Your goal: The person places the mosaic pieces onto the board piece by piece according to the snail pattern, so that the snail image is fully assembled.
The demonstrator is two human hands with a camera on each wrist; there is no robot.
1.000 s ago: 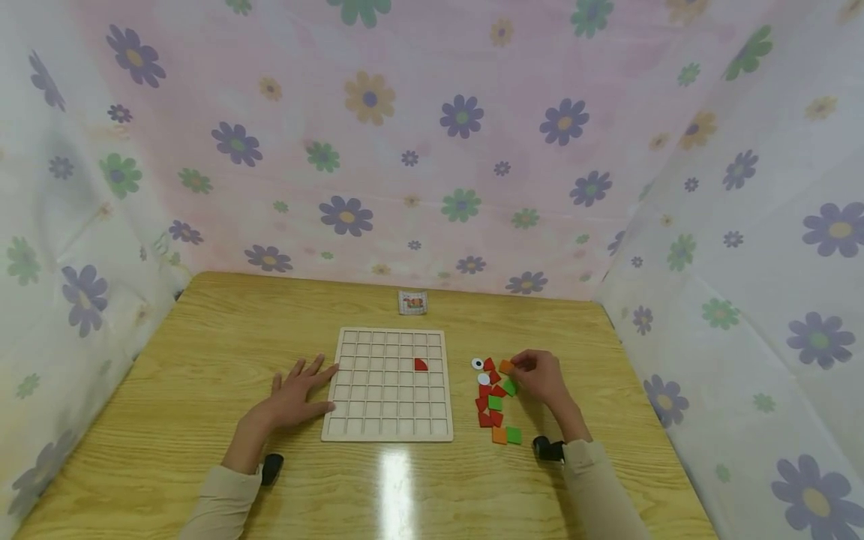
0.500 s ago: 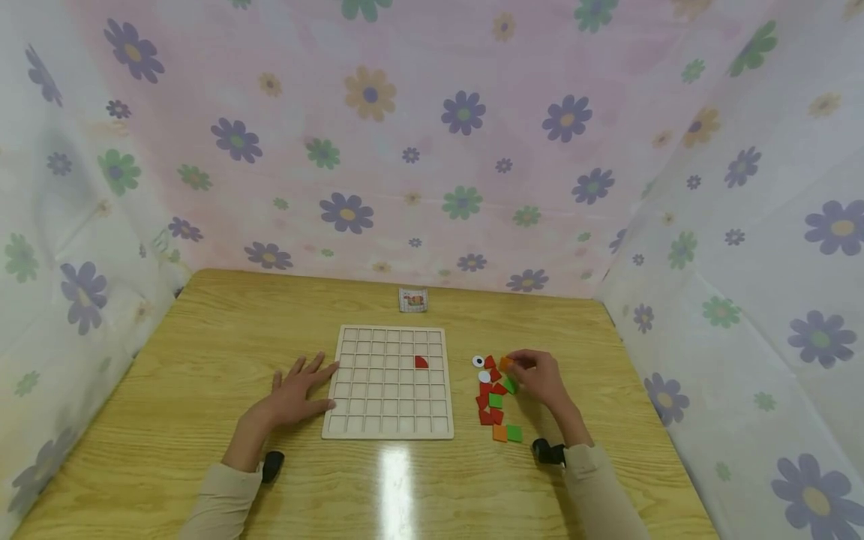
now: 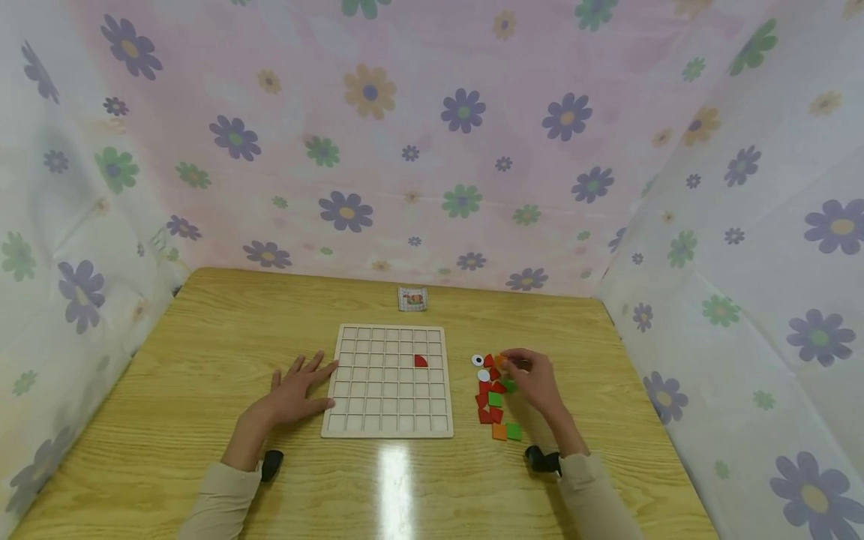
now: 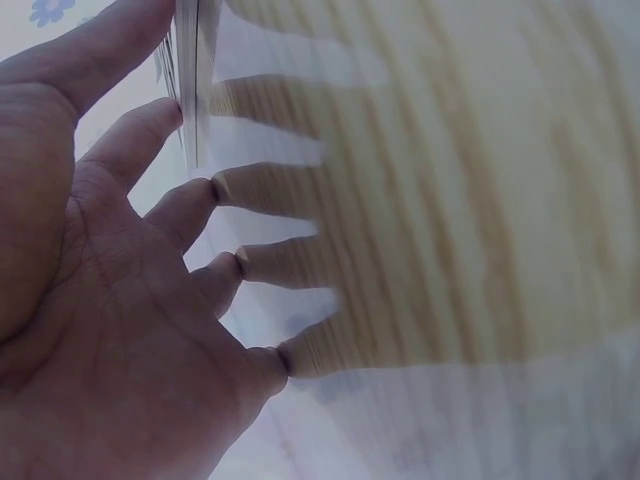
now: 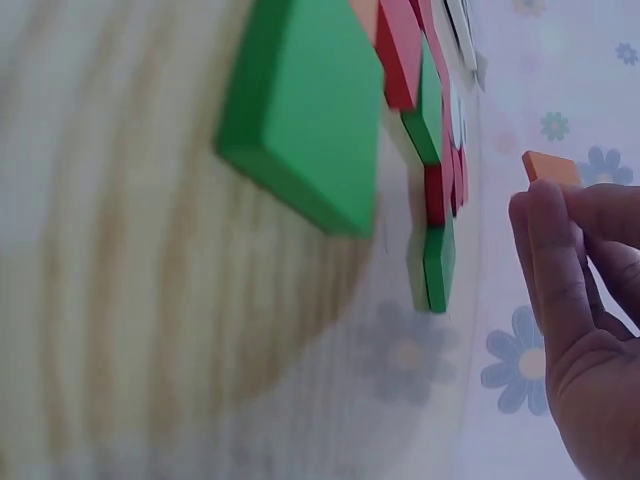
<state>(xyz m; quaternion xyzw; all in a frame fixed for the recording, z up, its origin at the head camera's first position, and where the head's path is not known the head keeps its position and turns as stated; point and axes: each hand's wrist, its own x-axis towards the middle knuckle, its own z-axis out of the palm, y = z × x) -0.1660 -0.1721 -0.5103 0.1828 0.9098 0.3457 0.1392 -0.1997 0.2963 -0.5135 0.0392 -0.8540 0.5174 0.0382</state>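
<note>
The right hand (image 3: 536, 379) has its fingertips together, clamped on a thin orange square tile (image 5: 551, 168); the tile seems raised, over the far end of a loose cluster of small red and green tiles on the wood-grain counter (image 3: 223, 315), right of a pale wooden grid board (image 3: 391, 390).

The left hand (image 3: 293, 397) lies with its fingers spread apart, gripping nothing; its thumb and index fingertip touch the board's left edge; 1 red quarter-circle tile (image 3: 421, 361) sits in a cell toward the board's far right; a small printed card (image 3: 413, 299) lies beyond the far edge.

The pinch seems to take only part of the orange tile, so slack fingers could drop it among the red pieces; a low sweep leftward could scatter the cluster, with the white disc with a black dot (image 3: 478, 360) most exposed on its far left; a sideways push from the left hand could slide the board, since the counter looks smooth and glossy.
</note>
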